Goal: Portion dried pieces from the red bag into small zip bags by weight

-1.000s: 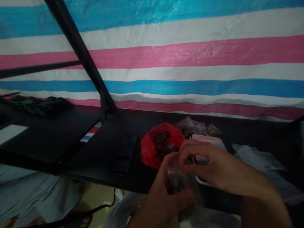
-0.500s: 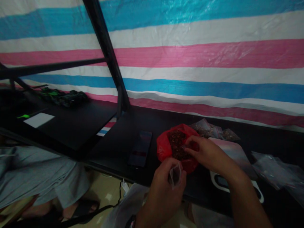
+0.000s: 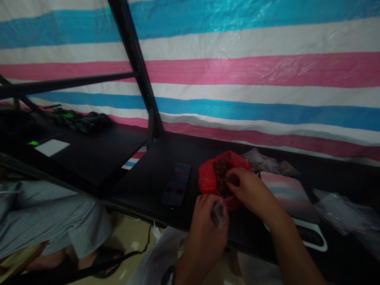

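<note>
Landmark: take the red bag (image 3: 209, 179) on the black table (image 3: 190, 154) as your reference; it lies open with dark dried bits heaped inside.
Phone (image 3: 176, 184): dark and flat, just left of the red bag, clear of your hands.
Left hand (image 3: 208, 227): in front of the red bag, near the table edge, your fingers closed in a pinch around a small clear pouch (image 3: 219, 211), holding it up by its rim.
Small clear pouch: I judge it very light, limp and slick, so hold it by the rim, mouth up.
Right hand (image 3: 252, 192): at the red bag's right side, fingertips curled into the dark bits; whether they have hold of any, you cannot tell.
Dark bits: likely light, loose and brittle; take a gentle pinch.
Filled pouches (image 3: 267, 163): behind and right of the red bag.
Tablet (image 3: 286, 196): right of the red bag.
</note>
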Available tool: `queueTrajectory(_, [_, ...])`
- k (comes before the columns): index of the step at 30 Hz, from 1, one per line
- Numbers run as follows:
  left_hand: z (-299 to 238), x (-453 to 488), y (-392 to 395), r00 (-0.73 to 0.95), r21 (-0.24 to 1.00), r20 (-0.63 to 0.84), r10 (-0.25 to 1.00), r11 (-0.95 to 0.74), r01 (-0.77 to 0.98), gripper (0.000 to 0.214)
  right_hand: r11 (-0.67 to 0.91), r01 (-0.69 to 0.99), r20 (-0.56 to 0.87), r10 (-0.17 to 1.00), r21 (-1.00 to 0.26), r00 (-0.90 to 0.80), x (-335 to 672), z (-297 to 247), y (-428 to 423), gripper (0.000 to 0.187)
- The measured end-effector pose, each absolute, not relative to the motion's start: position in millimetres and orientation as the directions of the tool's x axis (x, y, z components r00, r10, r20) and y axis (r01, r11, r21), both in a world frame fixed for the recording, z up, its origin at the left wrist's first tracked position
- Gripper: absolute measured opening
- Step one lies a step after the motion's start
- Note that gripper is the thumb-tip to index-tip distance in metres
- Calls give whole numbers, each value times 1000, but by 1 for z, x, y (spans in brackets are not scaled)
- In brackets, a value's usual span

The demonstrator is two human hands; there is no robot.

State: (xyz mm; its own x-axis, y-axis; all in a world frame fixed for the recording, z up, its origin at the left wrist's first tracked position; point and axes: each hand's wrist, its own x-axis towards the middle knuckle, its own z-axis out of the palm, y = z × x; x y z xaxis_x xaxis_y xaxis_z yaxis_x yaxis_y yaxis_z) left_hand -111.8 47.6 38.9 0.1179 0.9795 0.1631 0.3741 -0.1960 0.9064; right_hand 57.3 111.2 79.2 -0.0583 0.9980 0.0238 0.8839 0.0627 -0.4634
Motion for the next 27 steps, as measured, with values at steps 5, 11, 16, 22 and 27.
queueTrajectory(5, [32,-105,52,47,936,179,983,-185,300,6,79,817,-30,993,-571,-118,57,88,108,20])
queueTrajectory(11, [28,-101,62,11,995,95,995,-95,-5,10,77,649,-92,971,-757,-223,58,88,100,11])
queueTrajectory(16, [30,-103,65,-169,957,262,950,-234,171,3,18,526,-96,977,-850,-189,70,82,101,15])
queueTrajectory(22, [28,-93,60,-140,888,381,914,-319,332,7,9,303,-19,996,-953,-90,84,98,99,27])
queueTrajectory(27, [30,-79,64,-147,896,275,950,-198,397,18,43,189,11,985,-981,-171,75,117,86,28])
